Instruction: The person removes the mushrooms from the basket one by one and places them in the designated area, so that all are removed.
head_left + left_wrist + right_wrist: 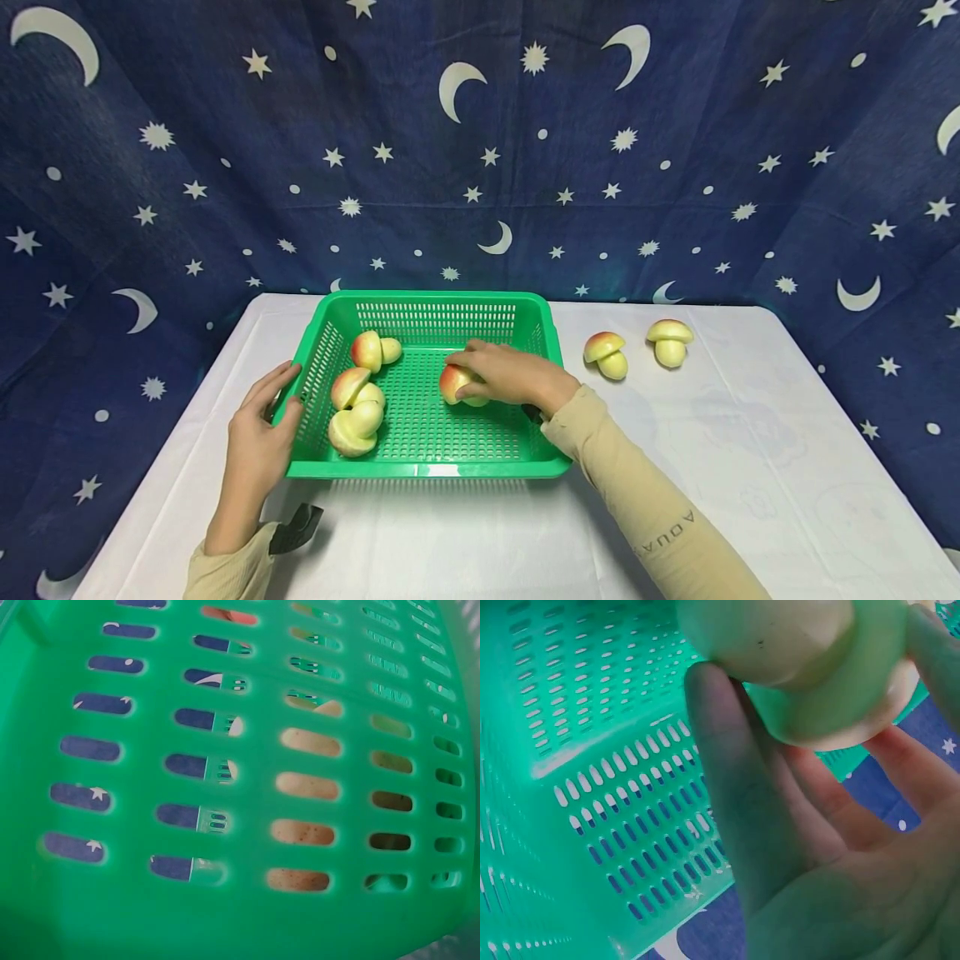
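Note:
My right hand [506, 373] grips a toy mushroom [453, 383] with a red-and-yellow cap inside a green plastic basket [427, 468]. The right wrist view shows fingers and thumb round this mushroom [817, 720]; part of it is covered. At the basket's left side, my left hand [258, 433] touches the rim with spread fingers and thumb. Along the basket's left half lie more mushrooms: one at the back [367, 352], one in the middle [351, 387] and one at the front [351, 433]. The left wrist view shows only the slotted basket wall [247, 915].
Two more toy mushrooms, a tilted one [606, 354] and an upright one [670, 342], are on the white-covered table [712, 467] right of the basket. Behind the table hangs a dark blue cloth [405, 217] with moons and stars.

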Tool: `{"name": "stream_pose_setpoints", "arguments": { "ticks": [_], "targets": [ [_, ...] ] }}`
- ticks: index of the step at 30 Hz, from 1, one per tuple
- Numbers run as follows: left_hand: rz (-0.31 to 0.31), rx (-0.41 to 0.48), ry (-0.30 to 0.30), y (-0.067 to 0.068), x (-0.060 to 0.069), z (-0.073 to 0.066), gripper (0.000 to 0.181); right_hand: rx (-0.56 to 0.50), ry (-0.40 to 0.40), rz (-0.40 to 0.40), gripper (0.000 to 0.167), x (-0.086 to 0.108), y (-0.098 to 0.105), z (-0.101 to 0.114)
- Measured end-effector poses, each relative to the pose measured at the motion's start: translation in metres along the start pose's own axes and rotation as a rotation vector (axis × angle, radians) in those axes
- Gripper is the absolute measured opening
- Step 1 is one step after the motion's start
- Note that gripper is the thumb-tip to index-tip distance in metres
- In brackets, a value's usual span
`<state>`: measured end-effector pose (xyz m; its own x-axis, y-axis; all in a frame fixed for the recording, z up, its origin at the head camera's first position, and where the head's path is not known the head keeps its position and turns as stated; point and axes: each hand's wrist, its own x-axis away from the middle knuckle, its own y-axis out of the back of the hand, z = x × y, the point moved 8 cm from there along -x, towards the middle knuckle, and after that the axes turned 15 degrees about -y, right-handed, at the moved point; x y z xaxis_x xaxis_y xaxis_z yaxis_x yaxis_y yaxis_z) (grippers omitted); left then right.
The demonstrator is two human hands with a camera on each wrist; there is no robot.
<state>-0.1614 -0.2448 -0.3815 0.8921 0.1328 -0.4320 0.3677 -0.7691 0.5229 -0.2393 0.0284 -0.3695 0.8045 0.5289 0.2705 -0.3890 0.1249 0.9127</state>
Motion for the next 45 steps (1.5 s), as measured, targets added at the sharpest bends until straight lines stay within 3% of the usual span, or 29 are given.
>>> {"name": "stream_pose_setpoints", "arguments": {
  "ticks": [14, 26, 45],
  "targets": [
    [-0.003, -0.008, 0.000, 0.000, -0.001, -0.002, 0.043, -0.043, 0.045, -0.086, 0.051, 0.016, 0.025, -0.002],
    [0.002, -0.005, 0.009, 0.002, 0.000, -0.002, 0.044, -0.064, -0.011, -0.151, 0.052, 0.034, 0.047, -0.017],
    [-0.001, -0.011, 0.004, 0.001, 0.000, 0.000, 0.044, -0.123, -0.022, -0.278, 0.051, 0.054, 0.064, -0.039]
  ]
}}
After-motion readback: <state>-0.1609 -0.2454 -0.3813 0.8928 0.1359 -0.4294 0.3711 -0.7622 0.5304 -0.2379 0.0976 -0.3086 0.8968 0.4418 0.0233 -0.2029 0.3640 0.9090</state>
